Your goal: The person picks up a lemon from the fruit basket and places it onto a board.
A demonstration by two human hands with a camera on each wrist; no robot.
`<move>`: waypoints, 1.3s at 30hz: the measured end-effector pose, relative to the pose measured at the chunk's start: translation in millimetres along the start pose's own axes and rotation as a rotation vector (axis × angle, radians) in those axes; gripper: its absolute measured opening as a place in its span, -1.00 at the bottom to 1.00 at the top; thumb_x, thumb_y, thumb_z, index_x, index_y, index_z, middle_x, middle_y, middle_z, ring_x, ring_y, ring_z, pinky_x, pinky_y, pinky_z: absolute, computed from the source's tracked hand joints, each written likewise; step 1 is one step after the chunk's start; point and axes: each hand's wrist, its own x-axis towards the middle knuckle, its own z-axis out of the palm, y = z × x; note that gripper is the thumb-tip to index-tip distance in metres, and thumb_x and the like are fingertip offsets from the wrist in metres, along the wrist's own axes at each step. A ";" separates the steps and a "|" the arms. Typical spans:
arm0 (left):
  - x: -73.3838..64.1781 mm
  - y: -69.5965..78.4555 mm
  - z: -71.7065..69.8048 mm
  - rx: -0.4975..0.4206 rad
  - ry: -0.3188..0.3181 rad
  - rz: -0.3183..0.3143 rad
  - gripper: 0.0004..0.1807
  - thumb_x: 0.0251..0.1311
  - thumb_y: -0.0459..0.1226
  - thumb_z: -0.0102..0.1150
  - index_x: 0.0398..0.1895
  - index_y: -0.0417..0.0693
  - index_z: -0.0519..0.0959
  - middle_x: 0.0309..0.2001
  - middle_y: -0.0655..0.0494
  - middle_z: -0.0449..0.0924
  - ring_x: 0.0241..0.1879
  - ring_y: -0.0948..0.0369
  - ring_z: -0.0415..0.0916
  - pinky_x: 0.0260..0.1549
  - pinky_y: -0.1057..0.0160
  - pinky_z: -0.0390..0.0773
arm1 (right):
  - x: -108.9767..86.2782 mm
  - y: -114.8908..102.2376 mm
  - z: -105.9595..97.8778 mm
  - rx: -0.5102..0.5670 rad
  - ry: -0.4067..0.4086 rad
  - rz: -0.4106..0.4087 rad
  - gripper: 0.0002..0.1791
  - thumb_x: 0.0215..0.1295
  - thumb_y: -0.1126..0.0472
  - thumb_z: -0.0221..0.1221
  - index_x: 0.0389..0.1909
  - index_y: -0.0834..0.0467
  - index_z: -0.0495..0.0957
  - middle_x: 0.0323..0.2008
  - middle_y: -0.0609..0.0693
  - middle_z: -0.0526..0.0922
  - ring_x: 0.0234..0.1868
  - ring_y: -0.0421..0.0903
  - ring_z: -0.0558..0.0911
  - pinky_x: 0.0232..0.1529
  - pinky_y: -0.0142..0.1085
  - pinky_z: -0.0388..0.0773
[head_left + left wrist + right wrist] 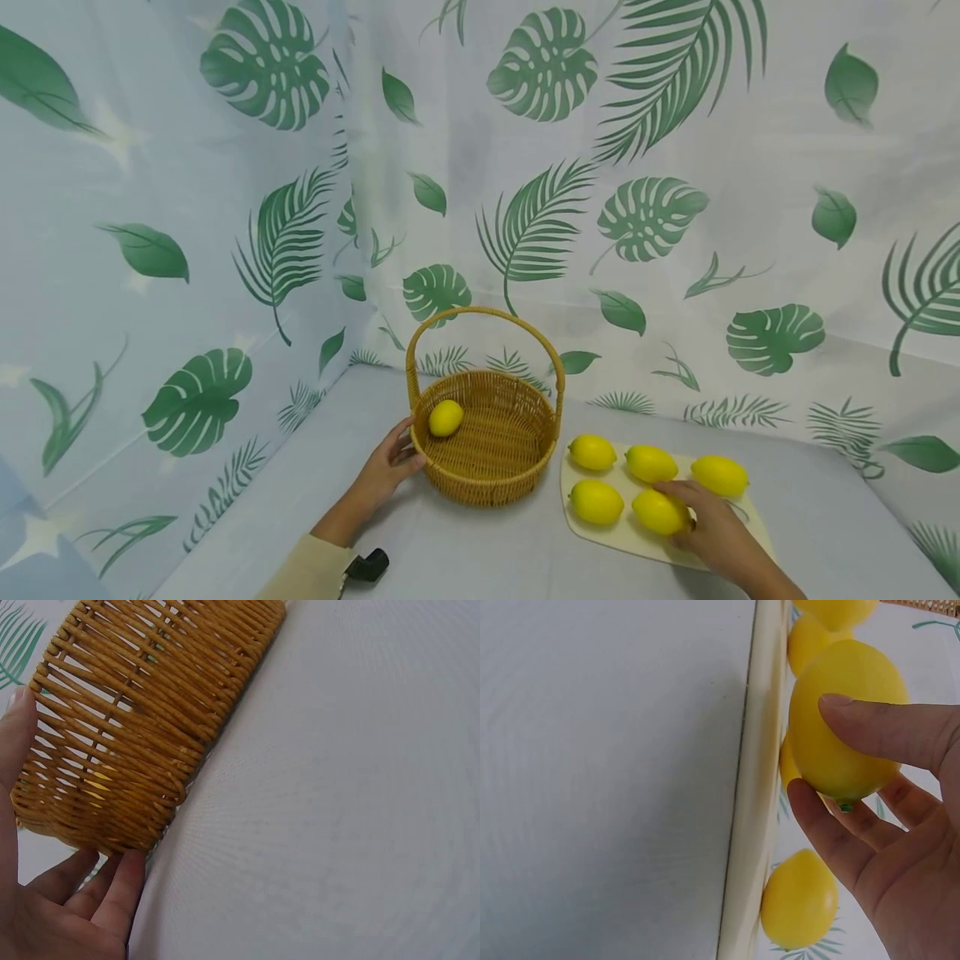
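A brown wicker basket [487, 492] with a tall arched handle stands in the middle, a yellow lemon [446, 418] lying inside at its left. My left hand [386, 462] holds the basket's outer left side. In the left wrist view the thumb [16, 742] lies along the woven wall near the rim and the fingertips [131, 862] touch farther round it. On the right, my right hand [712, 529] grips a lemon [660, 511] at the front of a cream board [630, 546]. The right wrist view shows the thumb across this lemon [844, 761], fingers beneath.
Several other lemons lie on the board, among them one at front left [597, 502] and one at back right [720, 475]. Leaf-printed curtains [525, 225] rise behind and to the left of the pale table [465, 550]. A black device [367, 567] sits at the left wrist.
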 end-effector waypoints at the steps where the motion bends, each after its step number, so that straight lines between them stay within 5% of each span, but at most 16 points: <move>1: -0.1 -0.4 -0.2 0.003 -0.001 0.003 -0.17 0.27 -0.17 0.27 0.53 0.18 0.06 0.44 -0.26 0.09 0.33 -0.16 0.22 0.19 -0.09 0.35 | 0.1 0.0 0.2 0.000 -0.001 0.002 -0.23 -0.20 0.48 0.47 0.19 0.20 0.52 0.09 0.17 0.54 0.16 0.28 0.44 0.10 0.28 0.34; 39: 0.7 0.6 1.6 -0.009 0.022 -0.031 -0.17 0.26 -0.26 0.28 0.53 0.22 0.09 0.45 -0.23 0.09 0.34 -0.14 0.21 0.19 -0.13 0.33 | -3.4 -0.3 -0.3 0.004 -0.006 0.033 -0.18 -0.23 0.37 0.53 0.21 0.19 0.51 0.14 0.23 0.51 0.18 0.34 0.40 0.09 0.29 0.33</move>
